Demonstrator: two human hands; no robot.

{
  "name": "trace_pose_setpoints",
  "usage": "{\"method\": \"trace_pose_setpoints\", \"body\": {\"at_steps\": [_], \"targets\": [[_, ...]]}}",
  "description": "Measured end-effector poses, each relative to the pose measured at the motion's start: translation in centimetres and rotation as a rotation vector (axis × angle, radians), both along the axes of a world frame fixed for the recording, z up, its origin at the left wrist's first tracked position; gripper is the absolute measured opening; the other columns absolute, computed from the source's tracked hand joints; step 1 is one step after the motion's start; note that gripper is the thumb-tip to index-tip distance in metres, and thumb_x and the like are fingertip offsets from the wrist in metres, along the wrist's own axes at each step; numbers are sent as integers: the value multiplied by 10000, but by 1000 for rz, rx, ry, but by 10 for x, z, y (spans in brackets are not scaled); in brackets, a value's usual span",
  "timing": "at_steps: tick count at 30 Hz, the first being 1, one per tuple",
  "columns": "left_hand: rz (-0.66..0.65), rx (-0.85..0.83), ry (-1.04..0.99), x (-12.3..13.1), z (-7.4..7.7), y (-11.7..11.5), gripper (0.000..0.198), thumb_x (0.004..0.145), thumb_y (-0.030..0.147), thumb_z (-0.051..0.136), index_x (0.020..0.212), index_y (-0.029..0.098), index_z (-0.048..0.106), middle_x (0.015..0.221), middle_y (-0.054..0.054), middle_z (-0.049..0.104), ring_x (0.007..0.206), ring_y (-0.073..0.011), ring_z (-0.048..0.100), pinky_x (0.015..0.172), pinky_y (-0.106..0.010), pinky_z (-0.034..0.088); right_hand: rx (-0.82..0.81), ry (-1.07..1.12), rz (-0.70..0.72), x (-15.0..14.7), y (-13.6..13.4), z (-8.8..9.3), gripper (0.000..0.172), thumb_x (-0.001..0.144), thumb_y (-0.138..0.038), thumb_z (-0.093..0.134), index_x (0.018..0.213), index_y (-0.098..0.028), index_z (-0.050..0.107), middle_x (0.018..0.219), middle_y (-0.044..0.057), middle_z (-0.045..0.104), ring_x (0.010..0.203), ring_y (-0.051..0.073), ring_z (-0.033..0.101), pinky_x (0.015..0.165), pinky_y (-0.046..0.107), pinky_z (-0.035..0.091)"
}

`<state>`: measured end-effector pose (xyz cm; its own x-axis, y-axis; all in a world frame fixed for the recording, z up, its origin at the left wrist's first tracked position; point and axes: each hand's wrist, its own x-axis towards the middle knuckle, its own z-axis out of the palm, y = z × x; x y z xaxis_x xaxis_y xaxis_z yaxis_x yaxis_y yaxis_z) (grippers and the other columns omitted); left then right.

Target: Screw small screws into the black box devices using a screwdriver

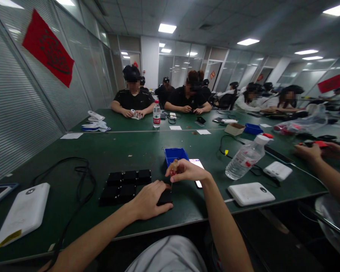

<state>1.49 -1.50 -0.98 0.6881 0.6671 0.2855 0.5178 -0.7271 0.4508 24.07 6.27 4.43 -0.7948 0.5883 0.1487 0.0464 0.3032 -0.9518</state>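
My right hand (189, 171) is closed around a small screwdriver (174, 167) with an amber and red handle. Its thin shaft points down at the right end of a black block (166, 197). My left hand (151, 199) lies over that block, thumb along the near side and fingers on the far side, gripping it against the table; the hand covers much of it. To the left, several similar black blocks (124, 185) with small shiny spots along their edges sit in two rows. A blue bin (175, 154) stands just beyond my right hand.
A lit phone (197, 172) lies beside my right wrist. Farther right are a tilted water bottle (245, 158) and a white power bank (251, 193). Another white device (24, 211) and a black cable (81, 181) lie left. A co-worker's hands (314, 151) are at the right edge.
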Motion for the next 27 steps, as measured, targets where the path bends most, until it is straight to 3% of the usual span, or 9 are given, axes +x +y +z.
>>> {"method": "trace_pose_setpoints", "body": {"at_steps": [6, 9, 14, 18, 22, 27], "targets": [[2, 27, 19, 0, -1, 1, 390, 904, 377, 736, 1195, 162, 592, 1119, -104, 673, 1040, -290, 649, 934, -447, 545, -76, -15, -72, 0, -1, 2, 387, 696, -291, 920, 982, -132, 714, 826, 21, 744, 599, 87, 605, 512, 191, 443], [5, 29, 31, 0, -1, 1, 385, 903, 382, 736, 1188, 165, 597, 1110, -103, 676, 1037, -291, 647, 935, -449, 545, -81, -23, -61, 0, -2, 4, 384, 705, -293, 909, 993, -133, 712, 848, 38, 759, 619, 98, 635, 467, 171, 421], [4, 23, 27, 1, 0, 0, 384, 904, 382, 736, 1190, 169, 595, 1135, -107, 676, 1056, -292, 647, 949, -450, 542, -101, -23, -24, 3, -3, 4, 359, 767, -307, 864, 1031, -125, 704, 917, 64, 766, 640, 101, 648, 453, 165, 436], [6, 16, 32, 0, -3, 0, 391, 907, 386, 733, 1203, 175, 587, 1135, -103, 676, 1052, -290, 647, 942, -448, 544, -114, -8, -16, 2, -3, 4, 372, 814, -335, 835, 1091, -126, 700, 900, 60, 753, 699, 112, 663, 540, 186, 491], [-2, 16, 18, 0, -3, 1, 398, 907, 378, 733, 1213, 174, 580, 1142, -103, 678, 1051, -289, 649, 944, -445, 542, -62, 14, -23, 0, -2, 3, 334, 772, -336, 877, 1002, -139, 736, 913, 40, 728, 767, 120, 660, 679, 235, 525], [-2, 16, 15, 0, -1, 1, 381, 903, 376, 734, 1191, 176, 583, 1123, -100, 680, 1046, -288, 649, 943, -436, 541, -24, 40, -15, 0, 0, 0, 298, 707, -323, 919, 768, -139, 692, 963, 46, 725, 737, 115, 633, 683, 259, 522]]}}
